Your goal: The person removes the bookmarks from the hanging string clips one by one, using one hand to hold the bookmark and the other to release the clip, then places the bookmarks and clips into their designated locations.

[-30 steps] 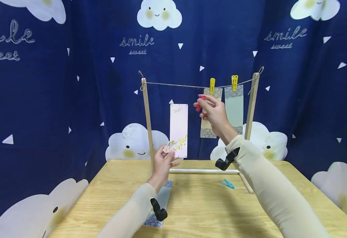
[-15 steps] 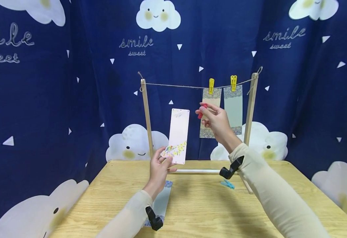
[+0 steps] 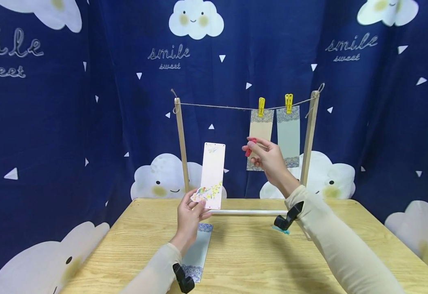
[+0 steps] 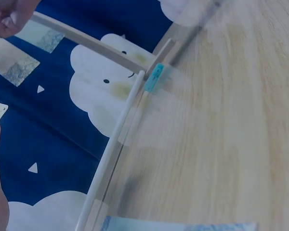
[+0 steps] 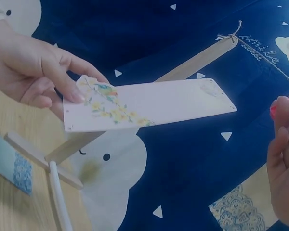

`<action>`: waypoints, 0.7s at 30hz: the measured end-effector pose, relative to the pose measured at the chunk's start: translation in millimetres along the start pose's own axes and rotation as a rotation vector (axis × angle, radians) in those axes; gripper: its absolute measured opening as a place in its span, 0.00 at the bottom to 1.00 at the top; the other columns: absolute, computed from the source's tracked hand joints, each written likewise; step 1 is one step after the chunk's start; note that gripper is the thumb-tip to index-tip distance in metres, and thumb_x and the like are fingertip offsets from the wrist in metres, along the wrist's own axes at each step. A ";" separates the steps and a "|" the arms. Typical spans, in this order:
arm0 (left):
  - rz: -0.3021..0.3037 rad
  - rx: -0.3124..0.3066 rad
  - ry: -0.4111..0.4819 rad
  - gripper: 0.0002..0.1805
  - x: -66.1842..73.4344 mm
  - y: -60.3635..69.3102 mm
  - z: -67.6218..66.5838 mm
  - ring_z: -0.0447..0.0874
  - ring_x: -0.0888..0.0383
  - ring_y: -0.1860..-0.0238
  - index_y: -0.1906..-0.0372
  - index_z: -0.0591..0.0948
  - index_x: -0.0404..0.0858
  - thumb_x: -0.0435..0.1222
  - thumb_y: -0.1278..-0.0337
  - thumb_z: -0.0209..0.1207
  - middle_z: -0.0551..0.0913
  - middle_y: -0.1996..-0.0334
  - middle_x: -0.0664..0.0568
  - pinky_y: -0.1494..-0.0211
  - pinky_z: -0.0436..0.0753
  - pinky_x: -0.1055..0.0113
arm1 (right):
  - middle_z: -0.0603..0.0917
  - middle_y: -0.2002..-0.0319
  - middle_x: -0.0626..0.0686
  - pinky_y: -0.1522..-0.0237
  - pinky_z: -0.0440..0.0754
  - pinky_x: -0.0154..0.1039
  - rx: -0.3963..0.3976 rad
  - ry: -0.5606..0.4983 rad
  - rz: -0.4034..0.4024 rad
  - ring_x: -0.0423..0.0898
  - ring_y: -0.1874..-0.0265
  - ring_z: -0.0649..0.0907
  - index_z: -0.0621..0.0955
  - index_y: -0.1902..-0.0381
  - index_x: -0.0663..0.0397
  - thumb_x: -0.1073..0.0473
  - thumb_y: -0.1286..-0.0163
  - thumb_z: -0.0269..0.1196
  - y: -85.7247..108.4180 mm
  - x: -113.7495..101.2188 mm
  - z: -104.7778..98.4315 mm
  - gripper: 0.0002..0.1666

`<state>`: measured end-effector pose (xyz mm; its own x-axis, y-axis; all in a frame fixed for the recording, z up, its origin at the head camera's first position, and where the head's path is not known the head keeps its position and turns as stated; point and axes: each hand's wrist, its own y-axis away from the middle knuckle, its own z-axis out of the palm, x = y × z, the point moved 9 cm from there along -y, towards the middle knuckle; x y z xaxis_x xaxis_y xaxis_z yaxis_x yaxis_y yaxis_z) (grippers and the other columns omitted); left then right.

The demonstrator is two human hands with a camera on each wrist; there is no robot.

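Between thumb and fingers, my left hand (image 3: 189,216) pinches the lower left part of a pale pink card (image 3: 212,171) printed with a bird and yellow flowers; it stands nearly upright, below the string. My right hand (image 3: 270,161) pinches a small red clothespin (image 3: 251,147) in front of a hanging beige card (image 3: 260,130). In the right wrist view, the pink card (image 5: 159,103) shows whole, and the red clothespin (image 5: 284,107) is partly cut off at the edge. Two yellow clothespins (image 3: 261,107) hold the beige card and a pale green card (image 3: 288,132) on the string (image 3: 217,106).
The string runs between two wooden posts (image 3: 181,143), joined low down by a white rod (image 3: 247,212). A pale blue card with lace print (image 3: 198,251) lies on the wooden table (image 3: 247,257). A blue clothespin (image 4: 154,78) lies near the right post's foot.
Both hands have come down, the left also slightly to the left with the pink card, which now tilts a little. The red clothespin has moved lower with the right hand, away from the string.
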<state>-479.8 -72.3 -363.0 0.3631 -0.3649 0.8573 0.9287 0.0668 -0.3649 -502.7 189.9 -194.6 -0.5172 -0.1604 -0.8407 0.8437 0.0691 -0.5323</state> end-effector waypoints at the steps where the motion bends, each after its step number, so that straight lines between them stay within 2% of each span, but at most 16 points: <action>1: 0.003 0.005 -0.001 0.28 -0.2 0.5 -2.2 0.90 0.52 0.68 0.30 0.72 0.36 0.20 0.32 0.58 0.85 0.54 0.36 0.66 0.91 0.61 | 0.90 0.58 0.53 0.78 0.78 0.29 -0.001 0.015 -0.002 0.43 0.81 0.79 0.79 0.35 0.57 0.51 0.25 0.67 1.0 0.9 -0.7 0.26; 7: -0.003 0.015 -0.022 0.28 -1.2 6.1 -10.3 0.89 0.53 0.68 0.30 0.71 0.34 0.21 0.32 0.59 0.85 0.53 0.36 0.67 0.90 0.64 | 0.90 0.57 0.54 0.78 0.78 0.28 -0.009 0.144 -0.004 0.44 0.80 0.79 0.78 0.34 0.59 0.50 0.25 0.67 9.5 7.6 -4.7 0.28; 14: -0.043 0.017 -0.038 0.27 -1.8 15.0 -13.7 0.90 0.52 0.66 0.30 0.71 0.35 0.21 0.31 0.58 0.85 0.51 0.36 0.65 0.90 0.63 | 0.88 0.52 0.61 0.77 0.79 0.28 -0.015 0.172 0.024 0.43 0.79 0.80 0.76 0.31 0.63 0.51 0.24 0.67 17.2 16.1 -9.5 0.31; 21: -0.044 0.016 -0.038 0.28 -1.9 20.2 -17.6 0.90 0.52 0.66 0.29 0.70 0.34 0.22 0.31 0.59 0.85 0.53 0.36 0.67 0.90 0.66 | 0.90 0.56 0.53 0.76 0.81 0.29 -0.011 0.191 0.034 0.43 0.78 0.82 0.77 0.33 0.63 0.52 0.24 0.67 21.4 21.3 -13.9 0.30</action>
<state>-463.1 -86.6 -378.4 0.3244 -0.3318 0.8858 0.9447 0.0669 -0.3209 -497.7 201.6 -225.3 -0.5072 0.0324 -0.8612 0.8601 0.0824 -0.5034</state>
